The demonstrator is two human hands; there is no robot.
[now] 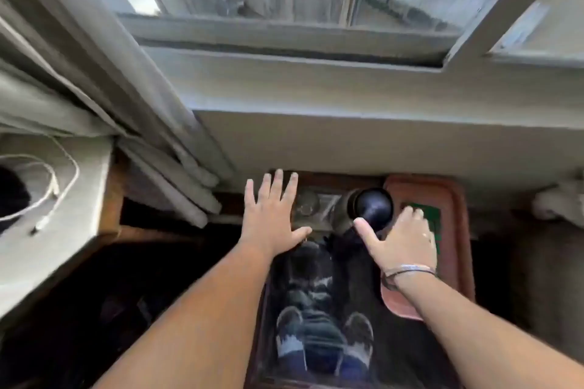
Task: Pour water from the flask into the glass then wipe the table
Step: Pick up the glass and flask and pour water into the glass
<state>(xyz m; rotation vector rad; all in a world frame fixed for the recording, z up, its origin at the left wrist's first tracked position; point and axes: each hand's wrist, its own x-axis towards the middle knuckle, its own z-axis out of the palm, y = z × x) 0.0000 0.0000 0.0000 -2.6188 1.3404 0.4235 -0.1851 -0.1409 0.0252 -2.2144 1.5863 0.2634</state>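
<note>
A dark flask [371,208] with a rounded black cap stands at the far end of a small glass-topped table [319,294]. Just left of it stands a clear glass [307,205], seen from above. My left hand [271,215] hovers flat with fingers spread, left of the glass and apart from it. My right hand [399,237] is open beside the flask, thumb pointing toward its side, fingers over a green cloth [431,218] that lies on a reddish tray [455,230]. The frame is blurred, so I cannot tell whether the thumb touches the flask.
A window sill and wall [347,110] run behind the table. Grey curtain folds [151,136] hang at the left. A white ledge with a white cable [53,180] sits at far left. My feet show through the glass top.
</note>
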